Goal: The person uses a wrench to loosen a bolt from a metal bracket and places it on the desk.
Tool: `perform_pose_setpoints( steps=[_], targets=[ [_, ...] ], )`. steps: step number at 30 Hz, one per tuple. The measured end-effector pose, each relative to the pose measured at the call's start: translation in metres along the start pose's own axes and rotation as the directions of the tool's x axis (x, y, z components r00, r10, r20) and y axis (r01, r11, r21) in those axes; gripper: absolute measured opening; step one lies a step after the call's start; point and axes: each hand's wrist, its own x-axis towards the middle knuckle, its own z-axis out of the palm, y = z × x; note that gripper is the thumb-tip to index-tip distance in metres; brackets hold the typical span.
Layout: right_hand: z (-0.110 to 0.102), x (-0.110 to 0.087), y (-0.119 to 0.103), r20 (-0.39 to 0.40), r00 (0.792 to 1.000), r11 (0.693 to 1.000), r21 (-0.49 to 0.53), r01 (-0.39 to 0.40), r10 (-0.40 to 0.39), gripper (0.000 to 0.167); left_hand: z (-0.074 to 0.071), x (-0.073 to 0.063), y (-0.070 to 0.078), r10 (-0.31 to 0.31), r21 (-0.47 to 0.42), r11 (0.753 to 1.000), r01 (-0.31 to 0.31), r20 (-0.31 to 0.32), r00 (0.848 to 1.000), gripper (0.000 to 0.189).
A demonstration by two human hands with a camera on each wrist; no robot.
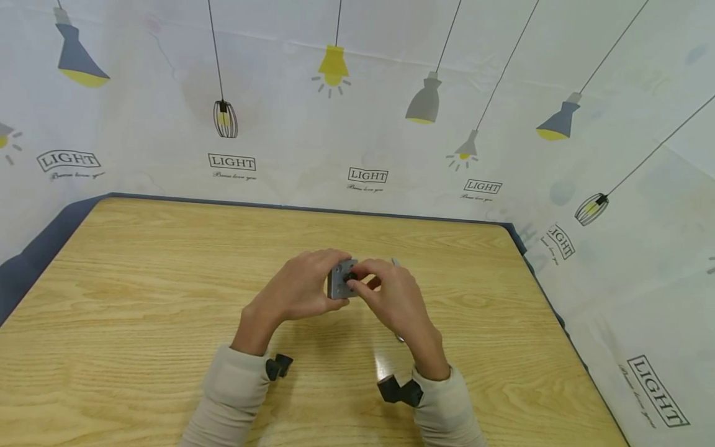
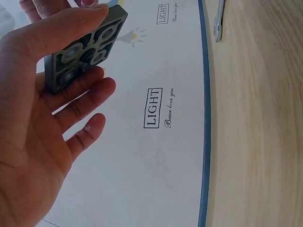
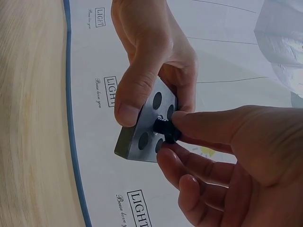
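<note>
My left hand [image 1: 301, 282] grips a square grey metal plate [image 1: 338, 287] by its edges, thumb on one side and fingers on the other, above the table. Several round holes pierce its face in the right wrist view, around a black knob [image 3: 169, 131] on a threaded stud at the centre. My right hand [image 1: 393, 298] pinches that knob between thumb and fingers. Recessed rings and ribs mark the plate's back [image 2: 87, 54] in the left wrist view. A metal wrench [image 2: 219, 21] lies on the table, mostly hidden behind my right hand in the head view.
The wood-grain table [image 1: 167, 261] has a dark blue border along its far and side edges. Behind it hangs a white backdrop [image 1: 290, 124] printed with lamps and lettering. Black camera mounts [image 1: 399, 391] sit at both wrists.
</note>
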Motion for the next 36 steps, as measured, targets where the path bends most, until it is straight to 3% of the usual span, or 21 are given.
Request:
perform_pose_setpoints(
  steps=[12,18,25,36],
  targets=[
    [-0.0003,0.0001,-0.0008,0.013,1.000,1.000,-0.009,0.008,-0.007,0.024,-0.0003,-0.0006,-0.0006,-0.007,0.000,1.000,0.007,-0.001,1.000,0.067],
    [-0.0010,0.0004,-0.0008,0.008,0.999,0.998,0.048,-0.037,0.037,0.029,-0.0001,-0.0012,-0.0009,-0.011,0.008,1.000,0.011,0.001,1.000,0.069],
    [0.0002,0.0010,-0.0010,0.002,0.998,0.995,0.066,-0.070,0.070,0.022,0.0003,-0.0003,0.0000,0.005,0.007,1.000,-0.005,0.002,1.000,0.069],
    [0.0016,0.0010,-0.0011,0.006,0.998,0.998,0.028,-0.061,0.061,0.020,0.0001,0.0001,0.0005,0.010,0.009,1.000,-0.010,0.004,1.000,0.068]
  ],
)
